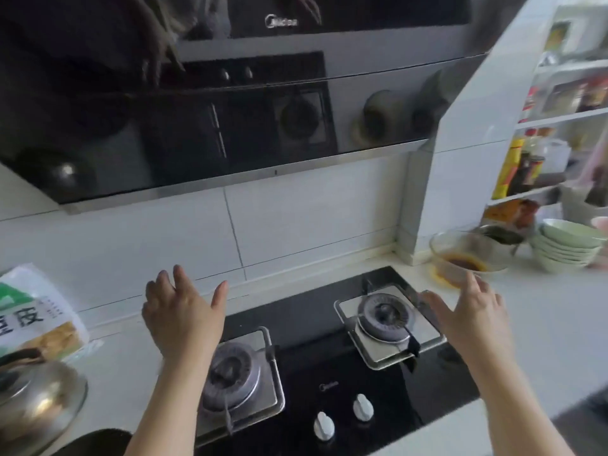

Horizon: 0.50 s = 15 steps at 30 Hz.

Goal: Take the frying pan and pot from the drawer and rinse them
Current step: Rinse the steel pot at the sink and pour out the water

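Neither a frying pan, a pot nor a drawer shows in the head view. My left hand (181, 315) is raised over the left side of a black two-burner gas hob (329, 324), palm down, fingers spread, holding nothing. My right hand (470, 315) hovers at the hob's right edge, next to the right burner (385, 319), fingers apart and empty too. The left burner (232, 373) lies just below my left wrist.
A black range hood (230, 110) hangs low over the hob. At the left are a steel kettle lid (36, 393) and a white food bag (36, 314). At the right stand a glass bowl with dark sauce (464, 258), stacked green bowls (569, 245) and shelves of bottles (526, 166). Two white knobs (343, 416) sit at the hob's front.
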Motion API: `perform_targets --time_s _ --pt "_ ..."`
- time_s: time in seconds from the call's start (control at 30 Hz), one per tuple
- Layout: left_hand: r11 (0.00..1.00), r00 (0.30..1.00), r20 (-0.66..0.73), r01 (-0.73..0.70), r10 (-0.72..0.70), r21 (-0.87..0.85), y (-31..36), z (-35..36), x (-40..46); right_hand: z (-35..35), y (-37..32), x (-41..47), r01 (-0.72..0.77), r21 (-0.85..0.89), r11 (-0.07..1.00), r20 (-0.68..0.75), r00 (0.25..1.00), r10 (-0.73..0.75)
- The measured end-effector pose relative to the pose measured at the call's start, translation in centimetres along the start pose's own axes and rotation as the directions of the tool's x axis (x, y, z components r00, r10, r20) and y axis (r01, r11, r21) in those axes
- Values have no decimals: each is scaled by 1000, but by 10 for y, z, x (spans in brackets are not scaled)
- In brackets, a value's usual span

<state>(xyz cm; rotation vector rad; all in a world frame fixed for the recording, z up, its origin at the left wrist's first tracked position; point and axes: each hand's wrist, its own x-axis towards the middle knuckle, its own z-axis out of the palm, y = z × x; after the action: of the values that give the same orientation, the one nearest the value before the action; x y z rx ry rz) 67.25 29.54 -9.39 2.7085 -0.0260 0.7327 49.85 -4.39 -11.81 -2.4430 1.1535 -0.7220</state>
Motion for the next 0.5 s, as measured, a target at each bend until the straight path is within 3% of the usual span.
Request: perform_targets --time_s 0.27,0.5 --pt "941 961 80 -238 263 -240 224 16 -80 -139 171 33 -225 -134 965 -204 959 195" --pt "799 859 81 -431 506 -420 400 30 -162 -242 317 36 -454 -190 871 -418 840 347"
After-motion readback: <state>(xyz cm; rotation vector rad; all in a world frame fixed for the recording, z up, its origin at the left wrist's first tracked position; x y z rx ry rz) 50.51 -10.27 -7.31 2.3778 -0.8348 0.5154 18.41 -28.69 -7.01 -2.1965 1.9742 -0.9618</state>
